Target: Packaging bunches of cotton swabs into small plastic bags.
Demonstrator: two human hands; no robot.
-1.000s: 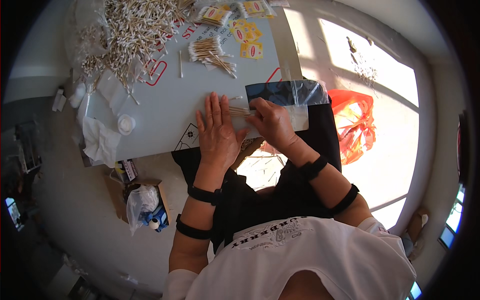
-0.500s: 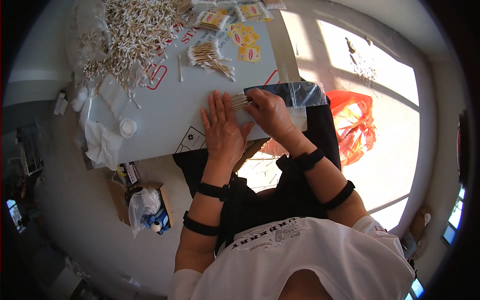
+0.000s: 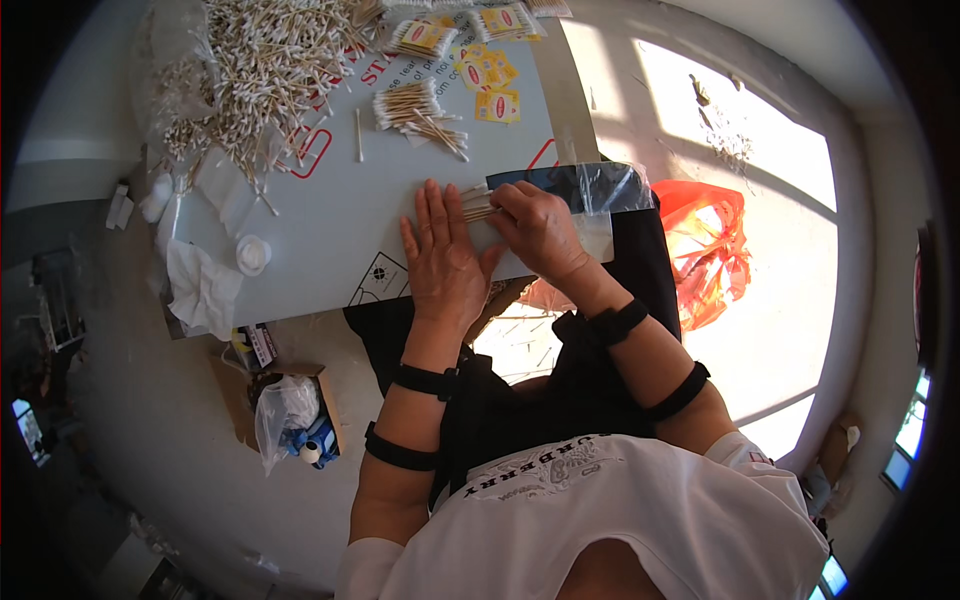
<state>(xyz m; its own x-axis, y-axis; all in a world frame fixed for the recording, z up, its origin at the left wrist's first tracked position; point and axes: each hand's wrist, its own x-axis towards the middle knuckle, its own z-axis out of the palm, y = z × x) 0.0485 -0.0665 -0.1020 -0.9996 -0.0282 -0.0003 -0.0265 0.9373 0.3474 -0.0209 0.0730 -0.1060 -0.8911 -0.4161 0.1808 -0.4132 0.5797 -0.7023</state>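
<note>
My left hand [image 3: 443, 265] lies flat on the grey table board [image 3: 330, 235], fingers stretched out. Its fingertips and side touch a small bunch of cotton swabs [image 3: 477, 206]. At the other end of that bunch, the bent fingers of my right hand [image 3: 541, 232] are closed on the swabs; my hand hides their far tips. A dark flat strip [image 3: 560, 180] with clear plastic film [image 3: 618, 188] lies just beyond my right hand. Farther off are a loose bundle of swabs [image 3: 405, 105] and one single swab [image 3: 360, 135].
A big heap of swabs [image 3: 275, 70] fills the far left. Yellow cards [image 3: 497, 106] and filled swab packs [image 3: 422, 38] lie at the back. A white round container [image 3: 253, 255] stands at left. On the floor are an open carton [image 3: 238, 405] and a red plastic bag [image 3: 705, 250].
My right fingers have shifted slightly to the left on the swabs, and the bunch sits a little differently between my hands. My left hand stays nearly in place.
</note>
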